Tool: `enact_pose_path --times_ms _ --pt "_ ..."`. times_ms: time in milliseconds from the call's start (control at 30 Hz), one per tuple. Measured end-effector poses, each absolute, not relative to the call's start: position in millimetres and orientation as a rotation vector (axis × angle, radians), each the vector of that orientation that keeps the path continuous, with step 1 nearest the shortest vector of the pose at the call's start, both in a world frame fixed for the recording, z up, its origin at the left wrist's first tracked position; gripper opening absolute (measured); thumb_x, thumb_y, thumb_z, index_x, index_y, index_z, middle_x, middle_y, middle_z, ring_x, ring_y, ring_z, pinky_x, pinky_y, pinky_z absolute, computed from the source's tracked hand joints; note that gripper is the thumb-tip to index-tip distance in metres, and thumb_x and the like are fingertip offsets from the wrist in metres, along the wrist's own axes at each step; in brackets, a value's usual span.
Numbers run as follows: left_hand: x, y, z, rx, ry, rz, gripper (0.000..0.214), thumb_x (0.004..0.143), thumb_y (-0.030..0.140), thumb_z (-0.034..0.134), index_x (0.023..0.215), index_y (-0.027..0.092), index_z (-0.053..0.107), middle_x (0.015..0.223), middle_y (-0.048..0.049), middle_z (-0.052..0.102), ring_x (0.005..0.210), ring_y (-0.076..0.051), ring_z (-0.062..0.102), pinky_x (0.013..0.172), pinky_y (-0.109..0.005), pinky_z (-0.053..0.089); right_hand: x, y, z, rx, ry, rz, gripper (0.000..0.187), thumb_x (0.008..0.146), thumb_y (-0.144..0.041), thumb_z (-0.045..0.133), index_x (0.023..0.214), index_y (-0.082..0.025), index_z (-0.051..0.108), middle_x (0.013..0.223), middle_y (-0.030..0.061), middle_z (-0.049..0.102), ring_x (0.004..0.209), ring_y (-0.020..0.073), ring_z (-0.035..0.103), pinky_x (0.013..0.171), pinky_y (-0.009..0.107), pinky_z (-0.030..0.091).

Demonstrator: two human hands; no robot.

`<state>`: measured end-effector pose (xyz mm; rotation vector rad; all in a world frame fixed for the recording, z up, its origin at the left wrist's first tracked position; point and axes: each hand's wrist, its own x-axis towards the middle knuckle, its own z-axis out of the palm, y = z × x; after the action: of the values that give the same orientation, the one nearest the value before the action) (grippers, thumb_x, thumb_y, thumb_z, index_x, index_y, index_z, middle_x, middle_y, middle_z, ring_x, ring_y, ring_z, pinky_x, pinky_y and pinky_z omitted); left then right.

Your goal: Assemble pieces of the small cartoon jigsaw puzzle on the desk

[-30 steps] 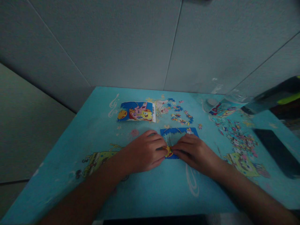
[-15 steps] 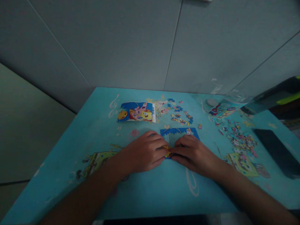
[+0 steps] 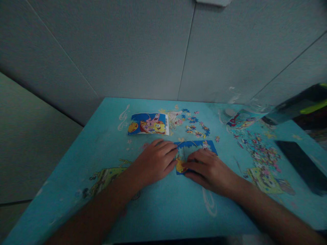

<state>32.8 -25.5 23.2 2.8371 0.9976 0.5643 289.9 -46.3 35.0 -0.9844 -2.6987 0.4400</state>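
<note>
A partly assembled jigsaw puzzle (image 3: 209,144) lies flat on the table, with blue border pieces joined along its top and a yellow patch at the lower left. My left hand (image 3: 159,160) rests beside its left edge, fingers stretched out and touching that edge. Over the lower and right part of the puzzle lies my right hand (image 3: 208,168), its fingers slightly bent and apart, the tips at the yellow patch. No loose piece shows in either hand. Part of the puzzle is hidden under the right hand.
Behind the puzzle lies a picture packet (image 3: 149,124). Loose blue and yellow pieces (image 3: 193,119) are spread right of it. A larger heap of pieces (image 3: 263,149) lies farther right, near a clear bottle (image 3: 244,119) on its side and a dark phone-like slab (image 3: 301,165). A wall rises behind the table.
My left hand has drawn back a little up and left from the yellow patch, uncovering more of it. My right hand has stayed nearly in place on the puzzle.
</note>
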Motion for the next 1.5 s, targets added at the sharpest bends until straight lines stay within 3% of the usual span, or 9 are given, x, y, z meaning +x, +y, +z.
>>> enact_pose_path --times_ms 400,700,1000,1500 --pt "34.0 -27.7 25.3 2.783 1.058 0.540 0.033 0.098 0.030 0.062 0.129 0.017 0.063 0.129 -0.0113 0.065 0.121 -0.029 0.060 0.105 -0.049 0.047 297.1 -42.5 40.3 -0.990 -2.645 0.344 0.028 0.101 -0.040 0.061 0.123 -0.026 0.071 0.113 0.0074 0.069 0.104 0.0252 0.064 0.095 0.045 0.049" --pt "32.0 -26.8 19.3 2.774 1.057 0.536 0.037 0.099 0.030 0.059 0.134 0.017 0.060 0.133 -0.0118 0.062 0.122 -0.030 0.057 0.103 -0.052 0.048 363.5 -11.3 44.9 -1.680 -2.370 0.176 0.030 0.104 -0.029 0.048 0.113 -0.022 0.076 0.103 0.0098 0.073 0.088 0.0243 0.071 0.082 0.039 0.055" --pt "30.9 -25.7 15.3 2.796 1.044 0.587 0.039 0.097 0.029 0.061 0.134 0.016 0.061 0.139 -0.0141 0.059 0.128 -0.032 0.055 0.105 -0.055 0.049 356.9 -10.4 35.1 -1.722 -2.391 0.186 0.032 0.103 -0.027 0.049 0.122 -0.024 0.074 0.111 0.0097 0.072 0.095 0.0249 0.071 0.087 0.038 0.056" --pt "30.6 -25.9 16.0 2.820 1.038 0.569 0.038 0.099 0.029 0.059 0.134 0.015 0.062 0.140 -0.0138 0.060 0.127 -0.031 0.056 0.106 -0.054 0.050 355.6 -11.2 38.4 -1.697 -2.396 0.221 0.030 0.103 -0.028 0.050 0.118 -0.023 0.075 0.103 0.0085 0.071 0.088 0.0225 0.070 0.082 0.035 0.055"
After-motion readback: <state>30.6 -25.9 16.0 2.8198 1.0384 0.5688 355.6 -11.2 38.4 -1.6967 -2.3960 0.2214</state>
